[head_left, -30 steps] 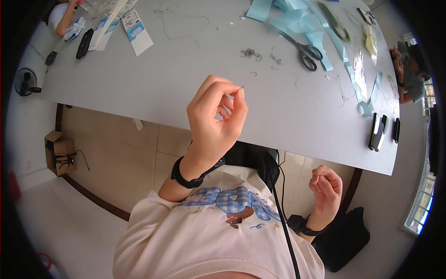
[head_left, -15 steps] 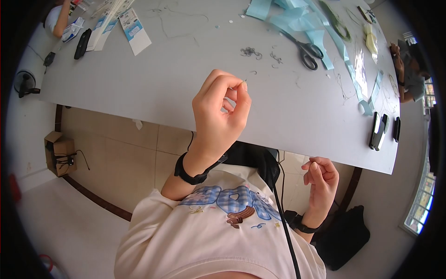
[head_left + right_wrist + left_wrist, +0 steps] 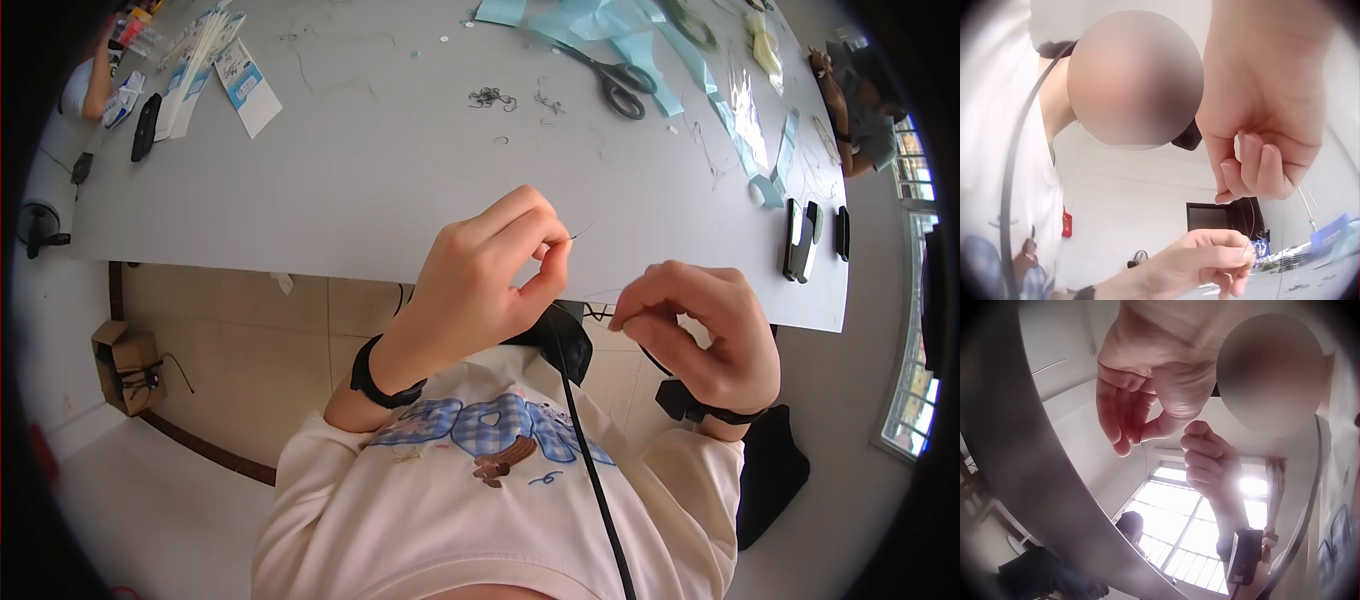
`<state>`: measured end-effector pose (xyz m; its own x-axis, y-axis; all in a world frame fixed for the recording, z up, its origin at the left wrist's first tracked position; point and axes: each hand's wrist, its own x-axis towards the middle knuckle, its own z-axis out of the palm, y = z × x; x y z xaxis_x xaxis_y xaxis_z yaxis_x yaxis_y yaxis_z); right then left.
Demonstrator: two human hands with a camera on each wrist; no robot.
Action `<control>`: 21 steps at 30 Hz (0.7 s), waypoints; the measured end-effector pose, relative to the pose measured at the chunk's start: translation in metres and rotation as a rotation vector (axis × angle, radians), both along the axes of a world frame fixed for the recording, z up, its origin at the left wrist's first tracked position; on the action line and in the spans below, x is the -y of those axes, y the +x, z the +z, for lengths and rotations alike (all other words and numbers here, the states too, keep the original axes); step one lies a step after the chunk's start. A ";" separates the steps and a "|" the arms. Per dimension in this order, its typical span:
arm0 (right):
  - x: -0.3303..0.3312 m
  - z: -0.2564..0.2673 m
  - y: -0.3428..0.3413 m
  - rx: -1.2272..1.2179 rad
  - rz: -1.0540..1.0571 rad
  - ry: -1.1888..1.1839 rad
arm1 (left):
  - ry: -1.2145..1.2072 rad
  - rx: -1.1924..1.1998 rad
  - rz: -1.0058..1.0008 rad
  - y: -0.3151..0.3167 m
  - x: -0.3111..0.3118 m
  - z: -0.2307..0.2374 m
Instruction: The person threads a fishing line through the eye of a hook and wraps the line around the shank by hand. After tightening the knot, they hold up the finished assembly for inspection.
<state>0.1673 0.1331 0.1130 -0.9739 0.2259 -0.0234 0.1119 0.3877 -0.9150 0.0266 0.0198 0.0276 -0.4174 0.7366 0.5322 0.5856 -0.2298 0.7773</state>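
My left hand [image 3: 490, 265] is raised at the table's front edge, thumb and forefinger pinching a tiny dark fish hook [image 3: 573, 238], mostly hidden by the fingertips. From that pinch a fine, clear fishing line [image 3: 1253, 219] runs up to my right hand [image 3: 715, 325], as the right wrist view shows. Thumb and curled fingers of the right hand pinch the line, to the right of the left hand and a little lower in the head view. Several small dark hooks [image 3: 490, 97] lie in a loose pile on the white table [image 3: 350, 190].
Black-handled scissors [image 3: 622, 88] lie by crumpled light-blue strips [image 3: 660, 80] at the back. Staplers [image 3: 800, 240] stand at the right edge. Printed cards [image 3: 248, 88] and a black case [image 3: 146, 128] lie at the left. Another person [image 3: 865, 110] sits at the right, with one more at the far left.
My right hand has come up and inward from low at the right, near the left hand. The left hand has shifted right and lower, and turned. The head view has shifted slightly.
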 end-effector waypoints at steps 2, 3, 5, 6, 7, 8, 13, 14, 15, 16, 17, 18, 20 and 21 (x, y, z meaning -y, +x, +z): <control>-0.007 0.000 -0.007 0.124 -0.052 0.071 | -0.093 -0.044 -0.072 -0.002 0.004 0.003; -0.010 0.000 -0.008 0.162 -0.049 0.037 | -0.092 -0.044 -0.067 -0.003 0.006 0.003; -0.012 0.000 -0.010 0.080 -0.008 0.141 | -0.139 -0.051 -0.109 -0.003 0.009 0.003; -0.013 0.000 -0.010 -0.004 0.024 0.242 | -0.142 -0.046 -0.107 -0.003 0.010 0.004; -0.013 -0.003 -0.011 0.000 0.024 0.240 | -0.157 -0.049 -0.109 -0.003 0.009 0.004; -0.013 -0.006 -0.011 -0.115 -0.010 0.248 | -0.171 -0.052 -0.113 -0.003 0.008 0.005; -0.022 -0.010 -0.006 -0.081 -0.417 -0.254 | -0.121 0.043 -0.013 -0.007 0.008 0.001; -0.030 -0.021 -0.007 -0.083 -0.435 -0.254 | -0.072 0.120 0.038 -0.009 0.009 0.000; -0.037 -0.030 -0.007 -0.083 -0.437 -0.251 | -0.070 0.121 0.035 -0.010 0.009 -0.002; -0.045 -0.039 -0.005 -0.050 -0.484 -0.299 | -0.007 0.251 0.082 -0.011 0.010 -0.006; -0.051 -0.046 -0.004 -0.017 -0.530 -0.346 | 0.056 0.382 0.128 -0.013 0.012 -0.008; -0.056 -0.052 -0.002 0.020 -0.544 -0.336 | 0.066 0.476 0.150 -0.014 0.015 -0.008; -0.069 -0.068 0.003 0.041 -0.528 -0.069 | 0.077 0.470 0.154 -0.018 0.021 -0.009; -0.073 -0.073 0.005 0.064 -0.506 0.194 | 0.084 0.462 0.159 -0.020 0.022 -0.010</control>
<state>0.1726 0.2057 0.0396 -0.7402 0.6723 0.0099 0.3813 0.4318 -0.8174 0.0070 -0.0026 0.0180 -0.7275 0.6070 0.3199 0.2166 -0.2392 0.9465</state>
